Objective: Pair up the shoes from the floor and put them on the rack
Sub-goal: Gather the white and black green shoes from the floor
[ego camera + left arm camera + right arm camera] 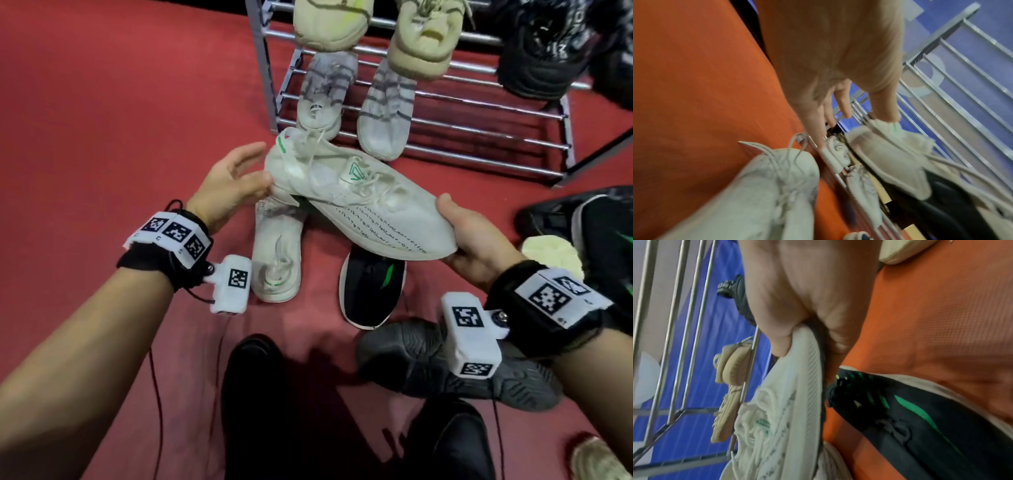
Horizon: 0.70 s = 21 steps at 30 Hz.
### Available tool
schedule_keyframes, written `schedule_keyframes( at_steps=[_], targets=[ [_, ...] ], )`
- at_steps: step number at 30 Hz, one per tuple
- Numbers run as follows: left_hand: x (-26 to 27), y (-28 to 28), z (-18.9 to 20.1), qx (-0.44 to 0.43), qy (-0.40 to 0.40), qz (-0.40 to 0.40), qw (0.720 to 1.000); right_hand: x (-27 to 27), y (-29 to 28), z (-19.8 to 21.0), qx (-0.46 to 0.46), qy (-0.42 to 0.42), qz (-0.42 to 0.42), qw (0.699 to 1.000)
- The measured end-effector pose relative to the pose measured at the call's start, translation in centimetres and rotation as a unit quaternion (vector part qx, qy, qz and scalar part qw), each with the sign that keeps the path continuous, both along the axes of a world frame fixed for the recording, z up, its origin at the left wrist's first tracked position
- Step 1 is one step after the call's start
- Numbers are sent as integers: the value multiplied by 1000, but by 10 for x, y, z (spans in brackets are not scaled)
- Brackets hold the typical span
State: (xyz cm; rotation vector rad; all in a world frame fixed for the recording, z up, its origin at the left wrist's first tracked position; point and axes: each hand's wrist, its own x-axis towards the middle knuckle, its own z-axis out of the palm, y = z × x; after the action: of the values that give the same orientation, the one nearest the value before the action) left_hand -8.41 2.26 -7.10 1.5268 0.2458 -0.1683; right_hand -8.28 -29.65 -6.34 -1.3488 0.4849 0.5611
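I hold a white sneaker (359,202) with green trim in the air in front of the rack (479,135), toe to the right. My right hand (448,226) grips its toe, thumb on top and fingers under the sole, as the right wrist view shows (807,340). My left hand (239,174) is at the heel with fingers spread; its thumb touches the heel collar (888,125). The matching white sneaker (277,260) lies on the red floor right below, toe toward me.
The rack holds a grey-white pair (322,92), a beige pair (329,24) above it and black shoes (548,51) at the right. On the floor lie a black shoe with a green stripe (373,287), a dark grey shoe (411,363) and several more at the right edge.
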Motion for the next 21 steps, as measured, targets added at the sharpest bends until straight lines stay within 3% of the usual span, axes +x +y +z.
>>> schedule_keyframes(
  at_steps=[3, 5, 8, 11, 17, 21],
  targets=[
    [-2, 7, -28, 237, 61, 83, 966, 0, -20, 1, 23, -17, -71, 997],
    [-9, 9, -49, 321, 134, 75, 935, -1, -34, 1, 50, -21, -107, 993],
    [-26, -15, -64, 332, 244, 43, 910, -3, -55, -2, 81, -18, -167, 983],
    [-29, -44, -70, 440, 295, -21, 848, -3, -68, -3, 79, -15, -213, 974],
    [-25, -67, -68, 570, 291, -62, 766, -3, -82, -19, 66, 3, -265, 962],
    [-29, -73, -70, 579, 266, -32, 770, -1, -91, -33, 57, 20, -286, 956]
  ],
)
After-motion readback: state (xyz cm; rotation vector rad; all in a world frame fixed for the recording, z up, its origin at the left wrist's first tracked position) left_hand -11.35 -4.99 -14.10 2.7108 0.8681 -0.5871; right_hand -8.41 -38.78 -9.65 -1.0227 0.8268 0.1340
